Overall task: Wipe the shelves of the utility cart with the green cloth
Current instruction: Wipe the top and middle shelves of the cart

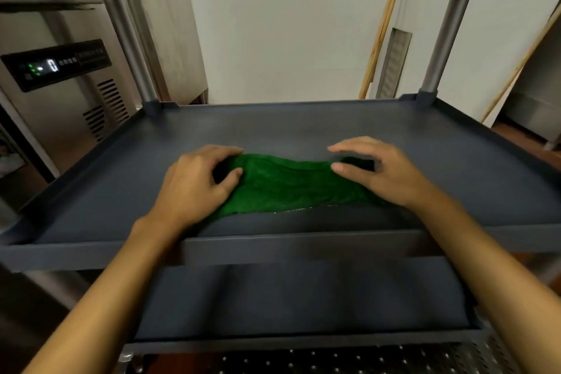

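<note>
Green cloth mid-frame, soft and floppy; left hand pinching one end, right hand spread over the other.

The cart's middle shelf is a dark grey-blue tray with a low raised rim all round and grey posts standing in its far corners. A green cloth lies crumpled on it, near the front edge and about midway between the sides. A left hand and a right hand rest on the cloth's two ends. Below, a lower shelf of the same colour is bare.
</note>
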